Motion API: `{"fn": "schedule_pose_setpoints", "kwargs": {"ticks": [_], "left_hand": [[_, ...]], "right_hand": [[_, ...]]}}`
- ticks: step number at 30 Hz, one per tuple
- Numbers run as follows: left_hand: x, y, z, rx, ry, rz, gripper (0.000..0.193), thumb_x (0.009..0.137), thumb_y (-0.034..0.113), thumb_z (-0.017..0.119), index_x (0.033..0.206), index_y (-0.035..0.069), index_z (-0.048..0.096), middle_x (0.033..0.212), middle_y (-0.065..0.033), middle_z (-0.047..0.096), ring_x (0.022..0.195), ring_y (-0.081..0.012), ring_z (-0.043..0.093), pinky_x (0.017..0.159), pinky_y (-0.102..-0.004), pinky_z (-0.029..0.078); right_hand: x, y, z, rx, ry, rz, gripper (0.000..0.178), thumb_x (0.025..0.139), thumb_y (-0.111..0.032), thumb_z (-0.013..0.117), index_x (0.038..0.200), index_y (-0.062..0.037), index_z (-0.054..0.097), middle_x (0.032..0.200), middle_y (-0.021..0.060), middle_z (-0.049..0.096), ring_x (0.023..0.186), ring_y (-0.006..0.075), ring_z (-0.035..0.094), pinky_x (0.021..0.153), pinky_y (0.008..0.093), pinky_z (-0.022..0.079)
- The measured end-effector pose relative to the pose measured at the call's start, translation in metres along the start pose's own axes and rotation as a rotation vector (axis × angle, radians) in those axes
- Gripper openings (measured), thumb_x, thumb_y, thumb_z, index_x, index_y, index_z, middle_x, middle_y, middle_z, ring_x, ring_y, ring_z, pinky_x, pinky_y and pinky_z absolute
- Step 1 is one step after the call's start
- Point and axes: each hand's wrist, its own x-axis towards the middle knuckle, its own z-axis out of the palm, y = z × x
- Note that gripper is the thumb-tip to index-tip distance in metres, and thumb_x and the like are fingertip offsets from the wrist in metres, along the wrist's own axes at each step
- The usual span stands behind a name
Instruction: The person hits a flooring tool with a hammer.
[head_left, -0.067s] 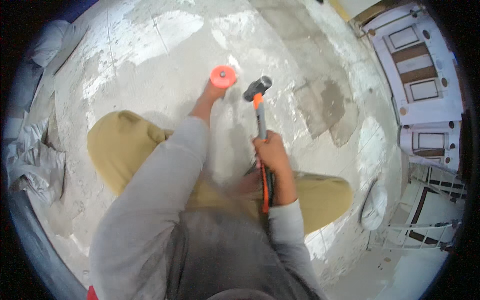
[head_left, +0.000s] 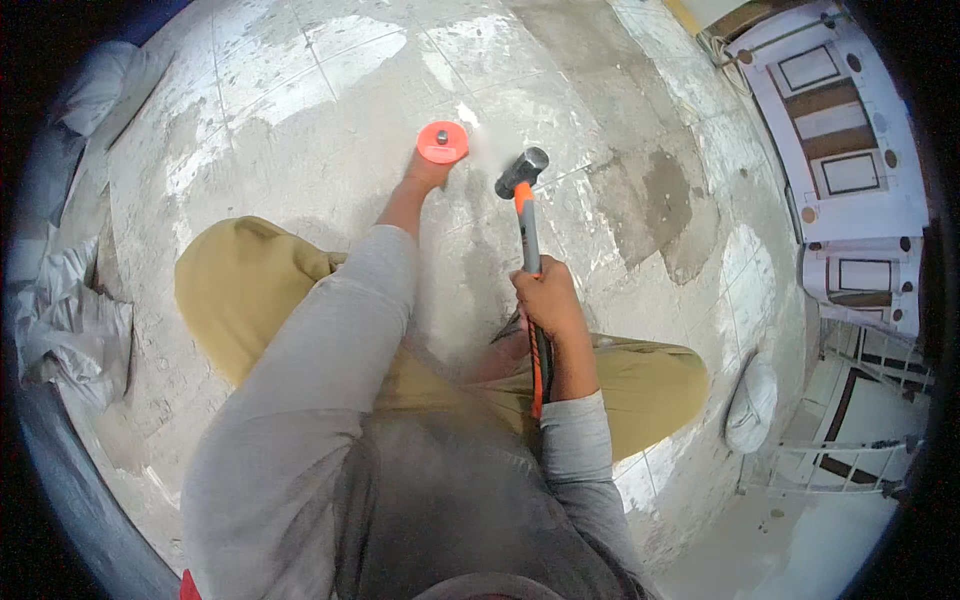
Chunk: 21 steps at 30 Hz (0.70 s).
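My left hand is closed around a chisel, mostly hidden beneath its round orange-red hand guard. The chisel's grey metal striking end sticks up through the middle of the disc. In my right hand is a club hammer with a dark steel head and a grey, orange and black handle. Its head is to the right of the guard, apart from it. The chisel's tip is out of sight below my left hand.
The tiled floor carries grey residue and whitish patches. My bent legs in tan trousers lie on both sides. Crumpled sacks are at the left, another white sack at the right. White printed panels stand far right.
The hammer head has shifted slightly up and to the right in the picture. My left hand and the chisel's guard sit slightly higher and further left. Both grips are unchanged.
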Motion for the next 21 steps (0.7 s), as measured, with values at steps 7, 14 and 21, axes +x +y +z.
{"fn": "schedule_pose_setpoints", "kwargs": {"ticks": [7,14,21], "left_hand": [[0.021,0.035,-0.003,-0.007,0.087,-0.291,0.031,0.079,0.016,0.078,0.102,0.006,0.062,0.092,-0.0034,0.065,0.084,-0.0138,0.061,0.073,-0.0310,0.050],[0.018,0.018,0.021,0.165,-0.072,-0.095,0.030,0.081,0.016,0.075,0.107,0.007,0.062,0.104,-0.0058,0.065,0.095,-0.0165,0.062,0.082,-0.0339,0.050],[0.019,0.011,0.033,0.139,-0.167,-0.146,0.036,0.079,0.020,0.077,0.109,0.006,0.063,0.110,-0.0086,0.065,0.105,-0.0203,0.060,0.089,-0.0340,0.047]], "right_hand": [[-0.014,-0.011,-0.026,0.188,0.119,-0.058,0.015,0.087,-0.011,0.059,0.086,0.0027,0.052,0.060,0.0057,0.051,0.042,0.0136,0.051,0.038,0.0305,0.045],[-0.057,-0.076,-0.050,0.318,0.160,-0.297,0.015,0.086,-0.010,0.062,0.087,0.0012,0.053,0.058,0.0036,0.051,0.042,0.0105,0.047,0.038,0.0266,0.038],[-0.108,-0.150,-0.061,0.420,0.493,-0.594,0.012,0.084,-0.007,0.064,0.089,0.0007,0.056,0.058,0.0019,0.050,0.040,0.0080,0.042,0.037,0.0218,0.030]]}}
